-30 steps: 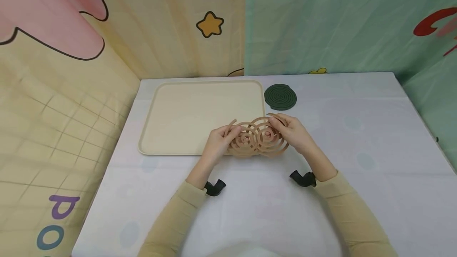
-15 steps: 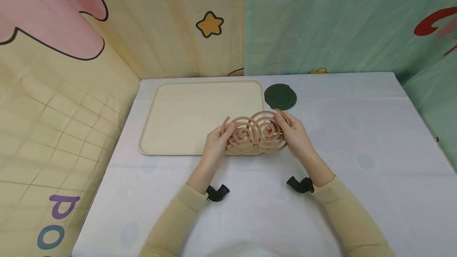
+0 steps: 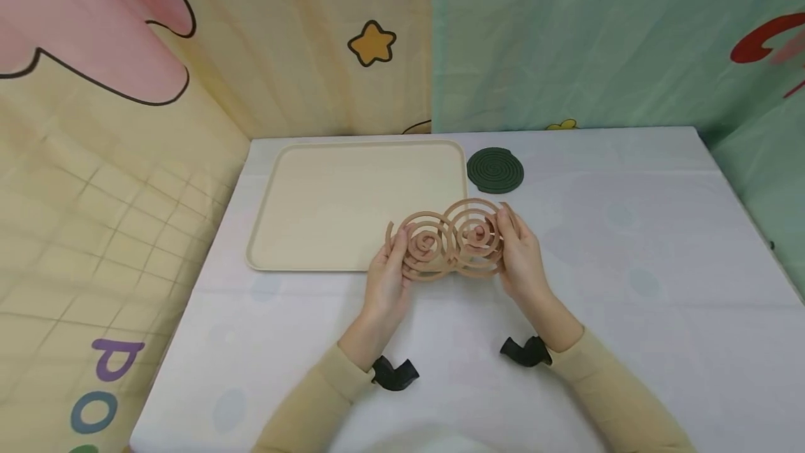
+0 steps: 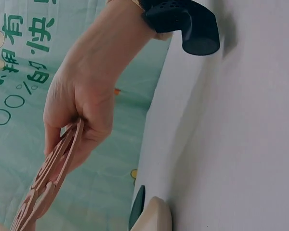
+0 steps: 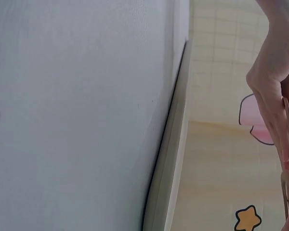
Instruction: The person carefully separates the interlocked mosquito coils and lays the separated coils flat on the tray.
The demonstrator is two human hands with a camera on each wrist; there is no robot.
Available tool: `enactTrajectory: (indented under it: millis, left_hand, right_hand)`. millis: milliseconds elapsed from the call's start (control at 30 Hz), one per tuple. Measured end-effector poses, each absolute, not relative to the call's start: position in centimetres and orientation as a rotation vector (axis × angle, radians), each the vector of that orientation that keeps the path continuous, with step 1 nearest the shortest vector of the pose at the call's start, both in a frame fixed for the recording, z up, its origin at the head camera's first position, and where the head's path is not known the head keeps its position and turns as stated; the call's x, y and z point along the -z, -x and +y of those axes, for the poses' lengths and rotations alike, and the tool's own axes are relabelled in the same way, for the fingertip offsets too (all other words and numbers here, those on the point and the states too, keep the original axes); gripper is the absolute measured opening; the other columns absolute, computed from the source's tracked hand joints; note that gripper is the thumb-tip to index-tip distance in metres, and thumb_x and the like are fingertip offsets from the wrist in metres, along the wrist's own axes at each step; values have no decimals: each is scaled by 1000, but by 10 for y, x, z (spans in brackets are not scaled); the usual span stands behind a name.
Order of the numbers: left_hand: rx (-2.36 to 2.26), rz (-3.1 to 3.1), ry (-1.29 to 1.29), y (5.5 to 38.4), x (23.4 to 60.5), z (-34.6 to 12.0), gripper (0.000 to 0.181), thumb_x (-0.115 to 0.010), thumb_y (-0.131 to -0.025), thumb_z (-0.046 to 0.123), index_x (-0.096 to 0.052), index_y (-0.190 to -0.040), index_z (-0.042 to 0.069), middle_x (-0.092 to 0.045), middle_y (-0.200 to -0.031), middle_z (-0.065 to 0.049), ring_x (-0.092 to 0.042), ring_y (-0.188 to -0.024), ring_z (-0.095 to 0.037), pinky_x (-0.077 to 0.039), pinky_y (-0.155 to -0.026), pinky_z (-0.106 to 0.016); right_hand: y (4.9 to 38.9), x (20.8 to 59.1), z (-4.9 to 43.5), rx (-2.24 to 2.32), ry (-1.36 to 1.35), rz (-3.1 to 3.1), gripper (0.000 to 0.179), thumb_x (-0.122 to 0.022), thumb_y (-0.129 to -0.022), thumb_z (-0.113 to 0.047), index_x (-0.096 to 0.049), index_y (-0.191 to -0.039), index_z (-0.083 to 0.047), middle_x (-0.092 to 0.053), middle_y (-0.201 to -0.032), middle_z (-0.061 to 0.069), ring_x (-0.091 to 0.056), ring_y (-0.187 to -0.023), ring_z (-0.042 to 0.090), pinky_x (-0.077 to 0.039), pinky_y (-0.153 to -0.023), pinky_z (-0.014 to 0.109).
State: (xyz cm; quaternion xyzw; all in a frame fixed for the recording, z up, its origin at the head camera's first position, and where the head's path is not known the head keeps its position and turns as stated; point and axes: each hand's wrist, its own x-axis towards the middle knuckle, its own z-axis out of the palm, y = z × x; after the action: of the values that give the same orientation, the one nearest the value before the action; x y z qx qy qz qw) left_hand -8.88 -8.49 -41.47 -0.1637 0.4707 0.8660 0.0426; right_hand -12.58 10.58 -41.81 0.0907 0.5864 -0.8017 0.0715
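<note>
Cloth in pale yellow [image 3: 201,173] hangs at the far left, printed with a pink shape [image 3: 113,26] high up and coloured letters [image 3: 119,346] low down. Next comes a cream tray [image 3: 327,187], lying flat along the back of the white tabletop [image 3: 660,243], with an orange star [image 3: 372,42] printed on the cloth behind it. In front of the tray a beige sleeve [image 3: 314,404] reaches in, and the left hand [image 3: 385,278] grasps the left edge of the tan spirals [image 3: 451,238], its thumb on the near face. A black curved piece [image 3: 395,373] sits at that wrist. The two spirals overlap in the middle and are held up between both hands, in front of the tray's near right corner; the left wrist view shows them edge-on, slanting. Behind them, just beside the tray's right side, a dark green coaster [image 3: 495,170] lies flat. The right hand [image 3: 523,261] grasps the right edge of the spirals, thumb also in front, with another black piece [image 3: 527,352] at its wrist. Green cloth [image 3: 597,40] with red print [image 3: 748,51] covers the wall at the right.
</note>
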Motion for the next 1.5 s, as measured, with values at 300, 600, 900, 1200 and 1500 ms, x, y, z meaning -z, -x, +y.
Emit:
enactTrajectory:
  millis: [300, 600, 900, 1200, 1500]
  left_hand:
    - [-2781, 1256, 554, 88, 416, -79, 39, -41, -106, 34, -51, -136, 12, -66, -102, 6, -65, -93, -3, -50, -86, -15]
    - [-2833, 1213, 546, 86, 415, -75, 40, -28, -108, 36, -40, -141, 17, -62, -116, 2, -65, -103, -6, -50, -93, -18]
    - [-2863, 1127, 585, 93, 412, -81, 37, -31, -108, 35, -35, -142, 20, -55, -114, 0, -61, -99, -8, -47, -92, -19]
    - [-2826, 1217, 600, 108, 410, -116, 22, -30, -108, 30, -42, -116, 13, -61, -103, 2, -64, -92, -5, -50, -87, -19]
    - [-2706, 1400, 513, 134, 410, -158, 21, -31, -109, 28, -45, -115, 14, -61, -100, 3, -64, -95, -8, -52, -90, -23]
  right_hand:
    - [120, 423, 104, 2613, -348, 1563, 64, -38, -105, -38, -13, -159, -13, -62, -87, -11, -39, -43, -1, -31, -42, 12]
    - [120, 424, 98, 2738, -386, 1518, 58, -32, -106, -37, -20, -154, -8, -55, -73, -10, -45, -51, 0, -36, -47, 12]
    - [131, 424, 95, 2817, -339, 1462, 36, -32, -106, -36, -43, -128, -9, -44, -69, -6, -36, -50, 3, -31, -45, 15]
    - [151, 422, 102, 2739, -290, 1345, 51, -35, -108, -27, -17, -153, -9, -42, -57, -5, -31, -43, 6, -27, -44, 17]
    - [180, 423, 96, 2501, -303, 1463, 17, -40, -107, -22, -51, -103, -9, -48, -56, -7, -38, -45, 2, -29, -43, 15]
